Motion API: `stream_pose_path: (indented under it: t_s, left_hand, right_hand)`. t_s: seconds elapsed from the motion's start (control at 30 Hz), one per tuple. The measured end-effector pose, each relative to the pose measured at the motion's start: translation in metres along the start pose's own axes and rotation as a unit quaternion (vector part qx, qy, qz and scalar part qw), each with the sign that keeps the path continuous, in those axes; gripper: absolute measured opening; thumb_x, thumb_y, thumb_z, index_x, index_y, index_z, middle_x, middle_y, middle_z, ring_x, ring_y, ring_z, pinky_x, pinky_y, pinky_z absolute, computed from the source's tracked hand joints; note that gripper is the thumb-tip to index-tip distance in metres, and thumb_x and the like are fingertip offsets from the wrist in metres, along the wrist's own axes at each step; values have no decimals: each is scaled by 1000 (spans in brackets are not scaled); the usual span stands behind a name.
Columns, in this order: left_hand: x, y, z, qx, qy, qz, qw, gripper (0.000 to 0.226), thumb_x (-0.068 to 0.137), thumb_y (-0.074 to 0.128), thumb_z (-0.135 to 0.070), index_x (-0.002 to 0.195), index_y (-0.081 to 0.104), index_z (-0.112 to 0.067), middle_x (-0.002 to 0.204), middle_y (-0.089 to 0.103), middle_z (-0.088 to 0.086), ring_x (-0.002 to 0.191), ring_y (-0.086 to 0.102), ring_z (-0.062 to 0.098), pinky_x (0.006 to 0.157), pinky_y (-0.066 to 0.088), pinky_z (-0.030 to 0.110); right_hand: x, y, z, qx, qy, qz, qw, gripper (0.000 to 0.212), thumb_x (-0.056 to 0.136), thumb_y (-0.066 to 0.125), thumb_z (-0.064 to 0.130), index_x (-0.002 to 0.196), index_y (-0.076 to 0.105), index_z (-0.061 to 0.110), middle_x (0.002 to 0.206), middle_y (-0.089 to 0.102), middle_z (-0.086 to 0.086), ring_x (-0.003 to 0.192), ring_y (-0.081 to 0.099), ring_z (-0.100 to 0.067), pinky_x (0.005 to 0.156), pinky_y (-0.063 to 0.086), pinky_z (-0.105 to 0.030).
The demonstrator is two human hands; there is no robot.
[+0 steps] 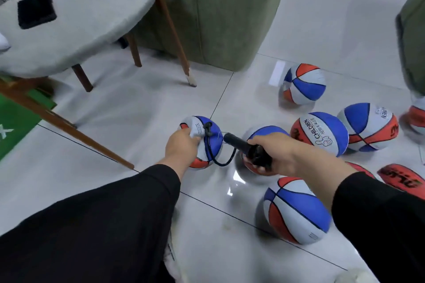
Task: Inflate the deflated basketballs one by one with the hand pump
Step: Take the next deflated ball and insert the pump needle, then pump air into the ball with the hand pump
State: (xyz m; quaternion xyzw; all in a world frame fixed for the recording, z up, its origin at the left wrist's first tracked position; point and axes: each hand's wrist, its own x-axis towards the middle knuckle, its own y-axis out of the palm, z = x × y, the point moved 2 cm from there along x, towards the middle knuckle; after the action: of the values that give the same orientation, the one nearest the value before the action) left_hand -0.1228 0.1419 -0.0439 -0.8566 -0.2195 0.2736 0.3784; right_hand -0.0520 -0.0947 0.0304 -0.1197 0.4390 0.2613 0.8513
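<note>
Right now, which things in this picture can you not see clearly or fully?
- Head view: the ball behind the pump is mostly covered by the right hand.
- Small print on the ball that the left hand holds: too small.
- Flat red ball: cut off by the right edge.

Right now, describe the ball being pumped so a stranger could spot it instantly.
Start at the grey chair, then follow its long wooden leg down to the floor tiles. The ball lies there under the left hand. Unlike the others, a black hose is plugged into it.

Red-white-blue basketball (202, 142) on floor, black hand pump (246, 147) hose attached
</note>
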Motion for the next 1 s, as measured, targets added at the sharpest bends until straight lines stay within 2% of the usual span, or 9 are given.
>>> stream_pose_path:
  t_s: [0.1, 0.27, 0.37, 0.43, 0.53, 0.63, 0.73, 0.87, 1.0]
  left_hand:
    - [9, 8, 0, 21, 12, 13, 1000, 14, 101, 58, -23, 88, 60, -18, 73, 53, -5, 79, 53, 26, 57, 33, 30]
    - [24, 24, 14, 83, 2, 95, 992, 15, 101, 51, -21, 102, 66, -22, 90, 62, 1, 88, 60, 30, 75, 47, 35]
    - [20, 32, 15, 104, 11, 126, 987, 33, 98, 46, -17, 128, 60, -23, 120, 61, 9, 112, 61, 37, 96, 51, 43]
    - [13, 30, 8, 116, 43, 65, 990, 48, 98, 48, -15, 146, 50, -19, 142, 52, 8, 127, 52, 35, 107, 41, 41]
    - [-13, 26, -8, 76, 110, -58, 989, 24, 102, 51, -17, 114, 69, -8, 114, 66, 9, 105, 59, 32, 91, 43, 40]
    - [-41, 36, -17, -17, 60, -57, 996, 34, 106, 50, -25, 78, 57, -7, 72, 56, 4, 72, 53, 27, 62, 36, 36]
    - [-59, 58, -13, -129, -60, -8, 990, 40, 107, 49, -32, 74, 53, -9, 71, 61, 7, 69, 57, 29, 61, 43, 33]
    - [-91, 91, -1, -325, -330, 163, 871, 51, 108, 44, -48, 98, 66, -3, 84, 74, 13, 55, 60, 24, 50, 46, 26]
    - [-99, 107, -2, -451, -384, 208, 779, 59, 106, 44, -56, 126, 63, -4, 103, 76, 13, 83, 71, 25, 65, 55, 35]
  right_hand:
    - [17, 1, -7, 7, 23, -2, 1000, 40, 97, 54, 15, 130, 53, -7, 84, 66, -21, 57, 59, -26, 49, 43, -27]
    - [41, 6, -25, 31, 64, -14, 997, 31, 97, 54, 22, 120, 60, 2, 82, 70, -22, 55, 58, -24, 48, 48, -25]
    - [52, 10, -33, 47, 80, -27, 995, 31, 99, 52, 25, 119, 60, 4, 84, 70, -23, 54, 58, -23, 46, 47, -24]
    - [59, 13, -34, 56, 89, -34, 994, 30, 100, 50, 27, 117, 60, 4, 86, 69, -24, 52, 58, -22, 45, 47, -23]
    - [64, 15, -35, 55, 87, -46, 994, 29, 99, 49, 25, 116, 61, 5, 88, 69, -24, 51, 59, -22, 43, 47, -23]
    - [67, 17, -43, 41, 96, -60, 993, 37, 104, 46, 31, 118, 59, -1, 86, 70, -24, 45, 61, -21, 41, 49, -23]
    - [66, 20, -53, 38, 105, -73, 991, 41, 106, 46, 37, 121, 55, 0, 86, 70, -23, 46, 62, -21, 41, 50, -23]
    - [58, 26, -63, 23, 85, -85, 992, 42, 105, 49, 35, 124, 56, -2, 91, 67, -24, 51, 61, -24, 40, 48, -24]
    - [41, 30, -73, 15, 84, -88, 993, 32, 106, 50, 33, 111, 58, 2, 82, 65, -20, 54, 59, -22, 41, 47, -23]
